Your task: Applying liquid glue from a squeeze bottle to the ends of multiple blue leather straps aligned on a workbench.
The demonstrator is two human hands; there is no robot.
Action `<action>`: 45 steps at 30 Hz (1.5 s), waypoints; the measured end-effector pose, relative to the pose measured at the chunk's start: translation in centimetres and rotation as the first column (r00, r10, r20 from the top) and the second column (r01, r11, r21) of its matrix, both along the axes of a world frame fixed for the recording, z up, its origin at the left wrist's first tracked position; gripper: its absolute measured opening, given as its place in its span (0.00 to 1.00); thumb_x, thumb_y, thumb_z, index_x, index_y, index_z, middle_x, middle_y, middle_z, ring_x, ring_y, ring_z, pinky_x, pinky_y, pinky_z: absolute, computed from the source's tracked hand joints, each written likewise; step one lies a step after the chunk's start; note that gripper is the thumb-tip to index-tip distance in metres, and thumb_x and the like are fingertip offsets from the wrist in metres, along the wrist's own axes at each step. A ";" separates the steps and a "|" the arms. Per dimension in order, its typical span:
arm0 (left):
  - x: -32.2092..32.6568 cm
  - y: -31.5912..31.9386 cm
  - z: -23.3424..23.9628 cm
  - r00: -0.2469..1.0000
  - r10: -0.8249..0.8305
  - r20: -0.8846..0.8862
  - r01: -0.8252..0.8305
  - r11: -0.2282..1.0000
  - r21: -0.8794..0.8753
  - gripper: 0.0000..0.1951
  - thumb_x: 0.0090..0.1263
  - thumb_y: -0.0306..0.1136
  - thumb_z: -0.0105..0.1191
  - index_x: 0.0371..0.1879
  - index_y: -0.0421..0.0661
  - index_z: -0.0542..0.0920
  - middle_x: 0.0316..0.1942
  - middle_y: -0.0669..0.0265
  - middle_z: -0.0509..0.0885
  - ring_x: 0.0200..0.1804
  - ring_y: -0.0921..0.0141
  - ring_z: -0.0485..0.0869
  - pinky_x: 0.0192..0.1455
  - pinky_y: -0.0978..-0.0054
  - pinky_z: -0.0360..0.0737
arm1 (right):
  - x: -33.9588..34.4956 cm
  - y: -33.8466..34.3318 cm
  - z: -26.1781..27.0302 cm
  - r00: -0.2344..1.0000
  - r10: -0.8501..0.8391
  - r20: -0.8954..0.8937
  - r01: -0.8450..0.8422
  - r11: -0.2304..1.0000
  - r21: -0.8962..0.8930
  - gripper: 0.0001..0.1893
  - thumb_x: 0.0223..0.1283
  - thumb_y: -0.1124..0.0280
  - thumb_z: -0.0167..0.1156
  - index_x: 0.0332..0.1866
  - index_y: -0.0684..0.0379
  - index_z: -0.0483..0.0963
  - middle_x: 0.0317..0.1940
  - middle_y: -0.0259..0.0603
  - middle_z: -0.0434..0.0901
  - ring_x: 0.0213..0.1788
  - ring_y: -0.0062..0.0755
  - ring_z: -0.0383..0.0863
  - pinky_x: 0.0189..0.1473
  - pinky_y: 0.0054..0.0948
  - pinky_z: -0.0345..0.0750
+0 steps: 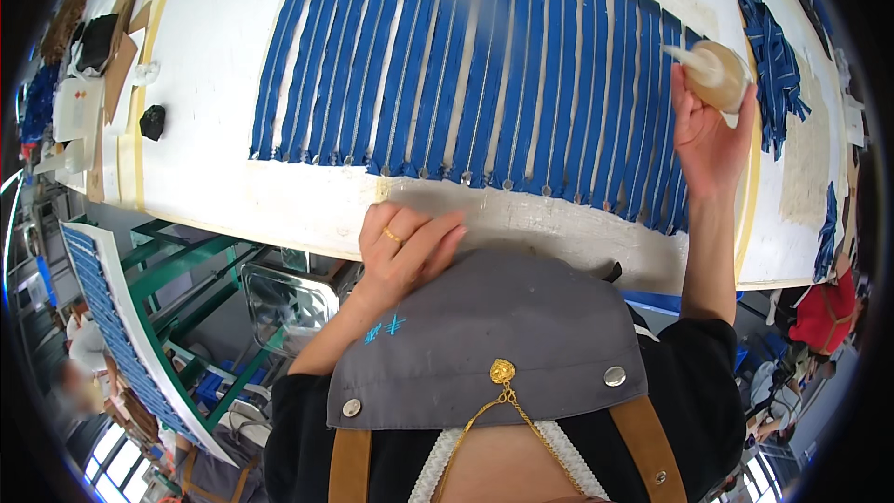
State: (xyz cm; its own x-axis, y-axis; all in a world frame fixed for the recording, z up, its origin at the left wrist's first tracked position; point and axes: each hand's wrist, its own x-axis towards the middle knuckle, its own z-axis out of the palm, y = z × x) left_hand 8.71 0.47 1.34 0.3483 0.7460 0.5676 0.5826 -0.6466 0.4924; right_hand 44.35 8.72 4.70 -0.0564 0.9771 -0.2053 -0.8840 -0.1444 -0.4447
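Observation:
My right hand grips a squeeze bottle with pale tan contents above the right end of a row of blue strips. The bottle's long pale nozzle points left over the strips. These blue fabric strips lie side by side on the white tabletop, each with a thin silvery line along its middle. Small shiny bits show at their near ends. My left hand, with a ring on one finger, hovers by the table's near edge, below the strips. Its fingers are loosely curled, nothing shows in them, and the palm is hidden.
More blue strips lie in a loose pile at the right. A small black lump and cardboard pieces are at the left. Below stands a green metal frame beside a board of blue strips. Other people are in the background.

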 end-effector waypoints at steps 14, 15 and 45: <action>-1.2 0.1 -1.4 0.997 0.073 0.006 -0.072 0.996 -0.059 0.09 0.50 0.22 0.64 0.31 0.43 0.84 0.20 0.71 0.75 0.22 0.72 0.71 0.22 0.79 0.68 | -3.0 6.6 -0.7 0.627 -0.132 0.768 0.133 0.989 0.061 0.26 0.67 0.55 0.50 0.62 0.62 0.63 0.54 0.41 0.75 0.53 0.28 0.78 0.50 0.27 0.80; -1.2 0.1 -1.4 0.997 0.074 0.006 -0.073 0.995 -0.064 0.09 0.50 0.22 0.64 0.31 0.43 0.84 0.20 0.71 0.75 0.22 0.72 0.71 0.22 0.79 0.68 | -3.4 6.3 -0.7 0.589 -0.119 0.799 0.118 0.991 0.061 0.24 0.68 0.56 0.49 0.62 0.62 0.63 0.54 0.42 0.75 0.53 0.29 0.78 0.50 0.28 0.80; -0.9 0.3 -1.1 0.996 0.087 0.027 -0.084 0.992 -0.093 0.07 0.51 0.22 0.63 0.29 0.42 0.84 0.18 0.71 0.75 0.21 0.73 0.71 0.22 0.79 0.68 | 0.0 5.4 -2.2 0.825 0.337 -0.454 -0.317 0.940 0.123 0.30 0.65 0.49 0.52 0.61 0.64 0.62 0.56 0.47 0.69 0.60 0.42 0.70 0.56 0.33 0.79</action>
State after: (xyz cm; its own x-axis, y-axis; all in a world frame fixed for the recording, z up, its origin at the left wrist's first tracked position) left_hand 7.77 0.77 0.27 0.2643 0.8217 0.5049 0.6174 -0.5463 0.5660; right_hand 44.32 14.08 2.50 -0.4523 0.8912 -0.0350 -0.8916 -0.4528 -0.0087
